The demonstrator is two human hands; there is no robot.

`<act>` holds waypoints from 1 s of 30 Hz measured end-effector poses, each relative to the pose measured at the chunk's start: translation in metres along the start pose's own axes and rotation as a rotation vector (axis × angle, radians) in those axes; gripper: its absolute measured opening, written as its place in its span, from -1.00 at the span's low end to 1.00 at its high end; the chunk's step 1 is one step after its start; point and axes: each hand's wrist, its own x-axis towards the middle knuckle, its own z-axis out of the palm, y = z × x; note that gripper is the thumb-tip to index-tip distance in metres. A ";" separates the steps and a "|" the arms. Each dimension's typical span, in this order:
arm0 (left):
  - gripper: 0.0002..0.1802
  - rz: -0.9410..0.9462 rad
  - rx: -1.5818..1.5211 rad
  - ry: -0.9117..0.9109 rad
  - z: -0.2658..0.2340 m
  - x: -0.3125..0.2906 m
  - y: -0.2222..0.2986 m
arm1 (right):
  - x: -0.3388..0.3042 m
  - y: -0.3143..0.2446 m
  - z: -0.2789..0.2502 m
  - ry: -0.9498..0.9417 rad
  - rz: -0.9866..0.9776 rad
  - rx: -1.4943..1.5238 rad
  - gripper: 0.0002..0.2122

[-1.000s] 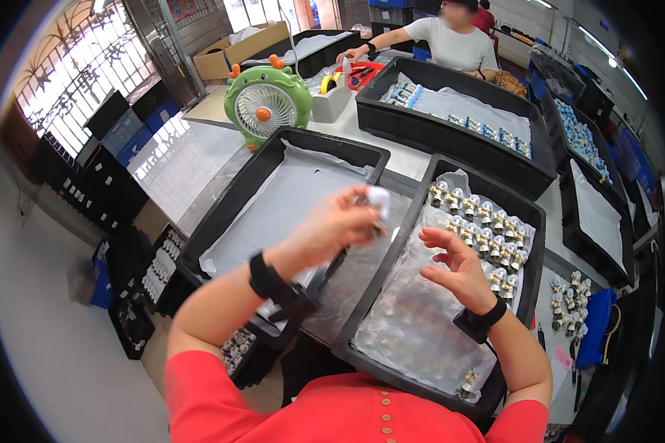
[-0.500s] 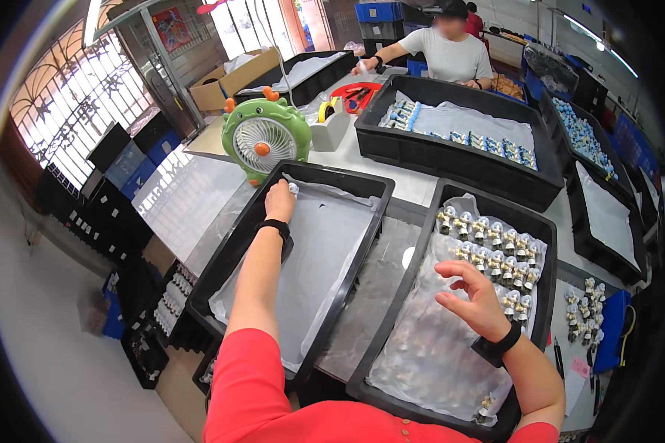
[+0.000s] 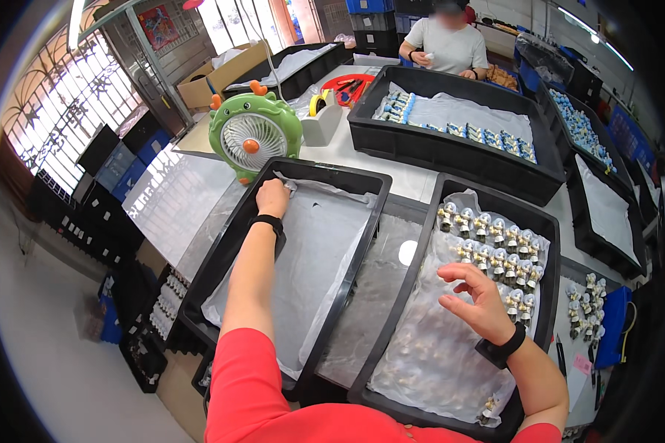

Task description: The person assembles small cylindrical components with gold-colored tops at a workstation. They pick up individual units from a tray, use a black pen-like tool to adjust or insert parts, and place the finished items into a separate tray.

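Left hand (image 3: 273,198) reaches into left tray (image 3: 345,284), grip hidden; right hand (image 3: 484,303) hovers, fingers apart, over right tray (image 3: 397,292), where rows of figurines (image 3: 499,261) suggest much is left.

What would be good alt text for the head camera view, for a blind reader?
A person's left hand reaches into the far left corner of a white-lined black tray, while the right hand hovers, half-curled, over a second tray holding rows of small white-and-gold pieces. A green fan stands beyond.
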 end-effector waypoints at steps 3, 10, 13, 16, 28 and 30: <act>-0.81 -0.017 0.012 -0.002 0.007 0.004 -0.005 | 0.001 -0.003 -0.002 -0.051 0.056 -0.002 -0.67; -0.77 -0.081 -0.075 -0.001 0.001 -0.001 0.003 | 0.001 0.000 0.000 -0.015 0.038 -0.032 -0.68; -0.74 -0.093 -0.109 -0.031 -0.002 -0.001 0.000 | 0.001 0.002 0.001 -0.030 0.053 -0.039 -0.69; -0.71 -0.072 -0.114 -0.054 0.003 -0.004 -0.009 | 0.001 0.006 0.000 -0.054 0.071 -0.056 -0.70; -0.52 -0.082 -0.046 -0.248 -0.018 -0.032 -0.020 | 0.001 0.017 0.002 -0.088 0.122 -0.074 -0.72; -0.51 -0.045 0.011 -0.298 -0.029 -0.043 -0.017 | 0.001 0.016 0.001 -0.091 0.130 -0.082 -0.71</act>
